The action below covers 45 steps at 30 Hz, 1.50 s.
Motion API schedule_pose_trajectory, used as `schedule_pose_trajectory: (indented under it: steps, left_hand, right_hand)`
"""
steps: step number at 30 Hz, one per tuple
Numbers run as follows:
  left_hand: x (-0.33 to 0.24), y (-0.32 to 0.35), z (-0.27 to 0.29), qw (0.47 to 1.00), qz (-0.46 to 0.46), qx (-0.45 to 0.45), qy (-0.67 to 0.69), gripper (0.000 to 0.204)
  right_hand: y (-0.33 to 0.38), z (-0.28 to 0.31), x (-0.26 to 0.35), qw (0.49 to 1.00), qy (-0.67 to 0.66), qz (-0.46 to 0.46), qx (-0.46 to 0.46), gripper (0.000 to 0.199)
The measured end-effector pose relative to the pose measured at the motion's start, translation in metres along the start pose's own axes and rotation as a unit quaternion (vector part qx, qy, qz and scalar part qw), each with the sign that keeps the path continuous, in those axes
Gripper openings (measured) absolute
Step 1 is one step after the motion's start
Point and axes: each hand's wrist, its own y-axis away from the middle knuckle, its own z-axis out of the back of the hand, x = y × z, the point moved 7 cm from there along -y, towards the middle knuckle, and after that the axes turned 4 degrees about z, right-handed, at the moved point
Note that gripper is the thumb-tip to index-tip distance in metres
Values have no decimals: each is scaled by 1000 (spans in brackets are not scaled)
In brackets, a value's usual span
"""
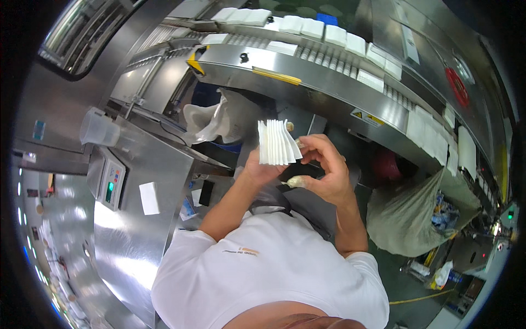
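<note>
The left hand holds a fanned stack of thin white folded sheets in front of the chest; its fingers, closed on the stack, are mostly hidden behind it. The right hand has thumb and forefinger spread wide, with a wrinkled cream cover on the thumb tip. The forefinger tip is at the stack's right edge; whether it presses there I cannot tell. Dark space separates the stack from the long steel conveyor ahead, whose far end is cut off by the curved black rim. The bent edge of the brushed steel table runs left of the left forearm. The crumpled translucent bag hides part of a blue container.
</note>
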Motion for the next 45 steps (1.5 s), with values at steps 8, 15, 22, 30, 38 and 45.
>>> schedule_pose_trajectory:
  steps: [8, 15, 22, 30, 38, 45]
  left_hand:
    - [23, -19, -31, 998, 32, 3, 54, 48]
    - [26, -19, -16, 995, 60, -13, 75, 44]
    - [26, -18, -13, 995, 68, -23, 64, 46]
    - [23, -17, -15, 994, 62, 1, 95, 47]
    - [19, -15, -27, 998, 54, 14, -16, 62]
    - [17, -15, -34, 998, 34, 31, -31, 55]
  right_hand:
    - [2, 10, 17, 998, 4, 54, -21, 69]
    - [4, 14, 25, 993, 57, 79, -59, 45]
    - [7, 12, 28, 992, 80, 84, -45, 37]
    - [6, 7, 36, 994, 69, 72, -48, 50]
    - [8, 5, 33, 987, 125, 74, -68, 56]
    - [11, 6, 28, 988, 115, 65, -79, 55]
